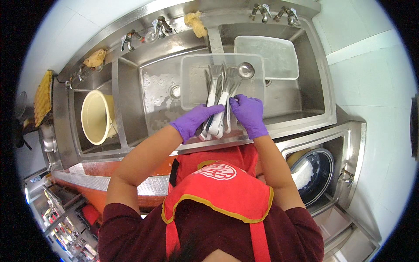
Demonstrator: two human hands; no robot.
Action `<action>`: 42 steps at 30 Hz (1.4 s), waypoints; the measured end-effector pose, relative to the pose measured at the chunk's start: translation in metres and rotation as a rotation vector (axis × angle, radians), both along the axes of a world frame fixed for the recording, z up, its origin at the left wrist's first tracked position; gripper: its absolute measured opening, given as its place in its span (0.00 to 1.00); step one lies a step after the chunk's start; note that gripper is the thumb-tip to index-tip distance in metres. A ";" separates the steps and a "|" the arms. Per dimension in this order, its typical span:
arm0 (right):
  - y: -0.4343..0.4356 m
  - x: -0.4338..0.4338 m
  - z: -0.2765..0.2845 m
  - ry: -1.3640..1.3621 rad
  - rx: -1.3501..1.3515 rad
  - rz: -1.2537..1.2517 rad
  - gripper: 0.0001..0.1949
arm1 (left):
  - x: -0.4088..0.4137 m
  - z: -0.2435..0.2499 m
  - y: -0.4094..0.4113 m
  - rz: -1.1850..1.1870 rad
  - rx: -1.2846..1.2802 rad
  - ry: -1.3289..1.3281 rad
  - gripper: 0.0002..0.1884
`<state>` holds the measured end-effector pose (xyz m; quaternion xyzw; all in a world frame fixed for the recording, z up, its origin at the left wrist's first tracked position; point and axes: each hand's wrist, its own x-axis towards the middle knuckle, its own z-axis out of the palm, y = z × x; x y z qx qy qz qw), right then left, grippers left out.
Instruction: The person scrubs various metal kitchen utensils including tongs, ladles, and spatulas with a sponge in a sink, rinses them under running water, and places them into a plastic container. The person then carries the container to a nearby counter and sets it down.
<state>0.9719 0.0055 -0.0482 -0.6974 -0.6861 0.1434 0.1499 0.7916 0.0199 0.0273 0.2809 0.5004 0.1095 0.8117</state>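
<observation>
A bundle of kitchen utensils with white handles (214,95) lies over a translucent plastic tub (190,62), its metal ends inside and its handles pointing at me. My left hand (199,119), in a purple glove, grips the handles, thumb across the top. On the bundle's right side is my right hand (250,113), gloved alike, its fingers curled beside a slim handle (228,119); its fingertips are partly hidden, so its hold is unclear. A round metal ladle bowl (246,70) rests in the tub's far right part. Beneath the tub runs the sink divider (215,37).
A second plastic tub (266,57) sits in the right basin. The left basin holds a cream bucket (95,118). Taps (158,28) and yellowish cloths (196,24) line the back ledge. At lower right, a dark round pot (319,178) with white contents stands in another sink.
</observation>
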 end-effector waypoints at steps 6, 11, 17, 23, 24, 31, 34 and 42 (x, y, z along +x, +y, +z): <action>0.005 0.002 -0.005 -0.075 0.033 -0.013 0.18 | -0.020 -0.003 0.001 -0.304 0.362 0.422 0.31; 0.007 -0.002 -0.002 0.075 -0.004 -0.075 0.18 | -0.029 -0.012 -0.012 -0.123 0.644 0.514 0.30; 0.019 0.005 0.001 0.239 -0.253 -0.107 0.17 | -0.001 -0.036 -0.045 0.145 0.735 0.500 0.26; 0.023 0.028 0.000 0.132 -0.309 0.021 0.15 | -0.018 -0.041 -0.037 0.117 1.353 1.078 0.22; 0.024 0.028 0.000 0.059 -0.290 0.052 0.15 | -0.023 -0.039 -0.032 0.167 1.388 1.233 0.23; 0.026 0.027 0.020 -0.005 -0.092 0.110 0.14 | -0.039 -0.108 -0.034 0.526 0.028 0.370 0.27; 0.033 0.064 0.034 0.330 0.401 -0.061 0.11 | -0.045 -0.104 -0.031 0.423 0.152 0.528 0.27; 0.104 0.150 -0.134 -0.009 -0.029 -0.300 0.16 | -0.109 -0.095 -0.045 0.329 0.445 0.670 0.19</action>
